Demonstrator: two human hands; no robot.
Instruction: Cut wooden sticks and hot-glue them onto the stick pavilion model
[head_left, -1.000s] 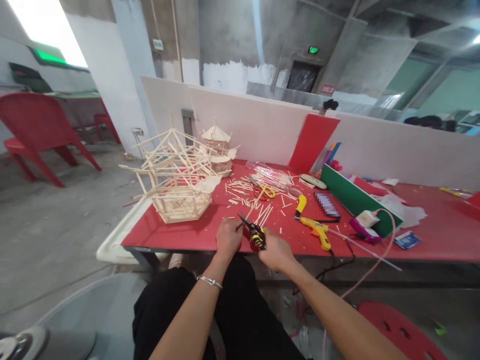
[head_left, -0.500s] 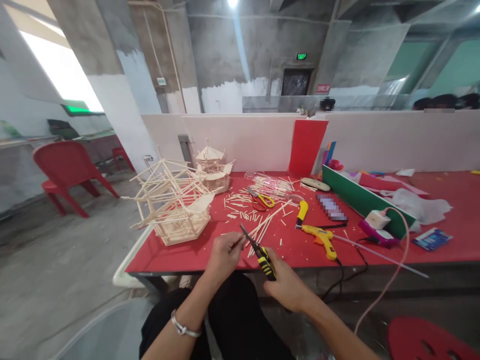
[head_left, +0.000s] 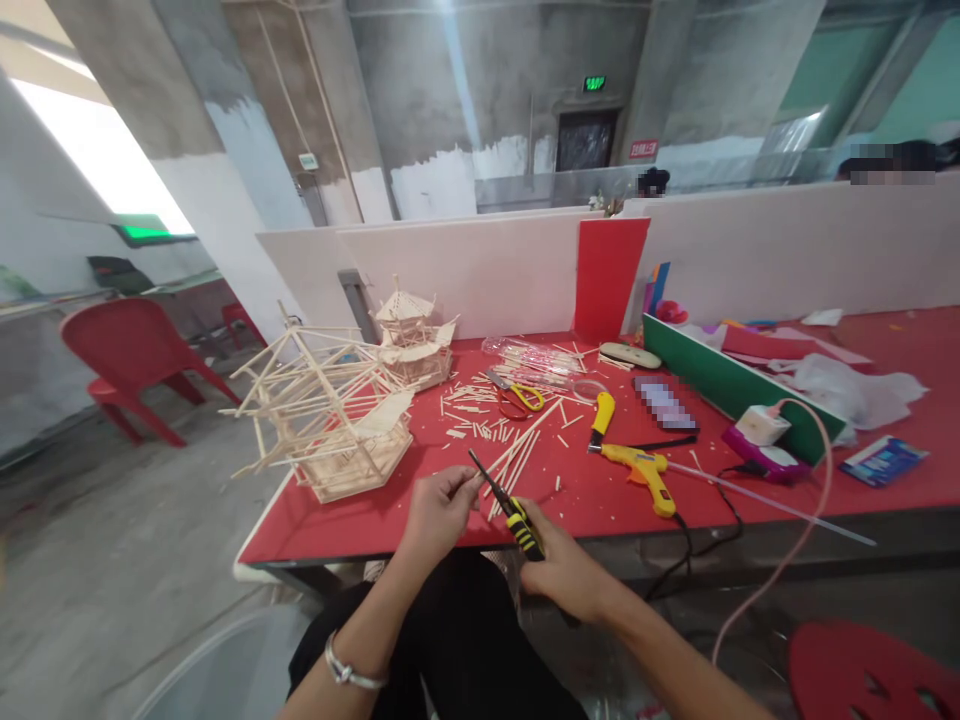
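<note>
My right hand (head_left: 562, 560) is closed around the black and yellow handles of a hand cutter (head_left: 517, 522). Its dark, narrow jaws point up and left, over the table's front edge. Close beside the jaws, my left hand (head_left: 442, 508) is pinched at thumb and fingertips, on what looks like a thin wooden stick; most of it is hidden by the fingers. Just beyond lie several long loose sticks (head_left: 517, 455). A large open stick-built pavilion frame (head_left: 330, 420) stands to the left, and a smaller roofed pavilion model (head_left: 411, 340) is behind it.
Yellow-and-red scissors (head_left: 517, 395) lie among short stick pieces. Right of them are a yellow-handled knife (head_left: 601, 420), a corded yellow glue gun (head_left: 641, 475) and a phone (head_left: 665, 403). A green board (head_left: 742, 385) stands near a purple power strip (head_left: 765, 455). A red chair (head_left: 142, 350) is left.
The head view has shifted slightly, so the table contents appear displaced. My left hand and the cutter stay close together, and both hands keep their grip.
</note>
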